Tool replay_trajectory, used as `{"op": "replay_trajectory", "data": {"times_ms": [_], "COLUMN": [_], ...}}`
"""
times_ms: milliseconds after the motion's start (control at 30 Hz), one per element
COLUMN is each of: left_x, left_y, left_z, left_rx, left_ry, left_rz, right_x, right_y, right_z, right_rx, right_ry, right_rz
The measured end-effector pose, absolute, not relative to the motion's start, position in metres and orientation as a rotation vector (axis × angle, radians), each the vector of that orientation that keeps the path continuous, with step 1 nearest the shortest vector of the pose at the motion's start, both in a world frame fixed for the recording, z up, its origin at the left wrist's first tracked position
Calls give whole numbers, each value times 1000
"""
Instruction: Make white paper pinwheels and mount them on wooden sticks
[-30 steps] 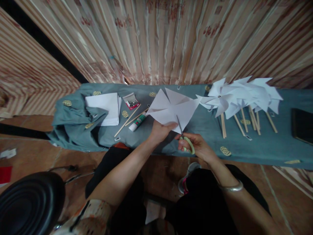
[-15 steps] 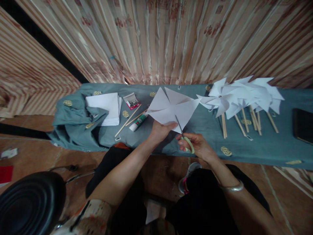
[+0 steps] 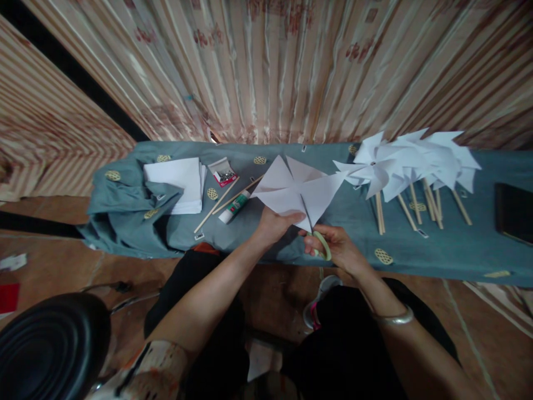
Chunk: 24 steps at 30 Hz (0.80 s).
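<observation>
A white paper square (image 3: 283,180) with slits running in from its corners is held over the cloth-covered table. My left hand (image 3: 277,225) pinches its near left edge, thumb on top. In my right hand (image 3: 333,241) is a pair of scissors (image 3: 321,244) with pale green handles. Their blades lie at the paper's near corner, along a slit that points toward the middle. Left of the paper are a glue stick (image 3: 234,207), two wooden sticks (image 3: 216,205) and an open small box of metal pins (image 3: 224,172).
White paper pinwheels (image 3: 416,161) on wooden sticks lie in a heap at the right. A stack of white paper (image 3: 177,180) sits at the left on the grey-green cloth (image 3: 270,253). A dark flat object (image 3: 514,211) lies at the far right. Behind hangs a pleated curtain (image 3: 266,72).
The paper has shifted slightly down and to the right, with its far corners lower. The scissor blades stay at the near corner slit. Both hands keep their hold.
</observation>
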<state>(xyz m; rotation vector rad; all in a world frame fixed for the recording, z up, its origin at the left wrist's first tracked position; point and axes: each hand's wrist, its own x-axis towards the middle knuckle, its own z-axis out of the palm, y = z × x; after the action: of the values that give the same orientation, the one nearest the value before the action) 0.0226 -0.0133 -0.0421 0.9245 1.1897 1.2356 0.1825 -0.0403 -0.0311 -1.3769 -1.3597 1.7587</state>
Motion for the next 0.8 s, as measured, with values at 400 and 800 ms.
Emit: {"op": "replay_trajectory", "data": {"times_ms": [400,800], "left_x": [22,23], "left_y": [-14,-18], "left_z": [-43,-43], "left_rx": [899,892], "left_ry": [1176,1122], "left_rz": [1229,1194], "right_x": [181,184], "right_y": [-40,-41], "right_z": [-32,-33], "right_rx": [-1385,-1368], "right_ry": [-1356,-1429], "right_rz": [1738,1694]}}
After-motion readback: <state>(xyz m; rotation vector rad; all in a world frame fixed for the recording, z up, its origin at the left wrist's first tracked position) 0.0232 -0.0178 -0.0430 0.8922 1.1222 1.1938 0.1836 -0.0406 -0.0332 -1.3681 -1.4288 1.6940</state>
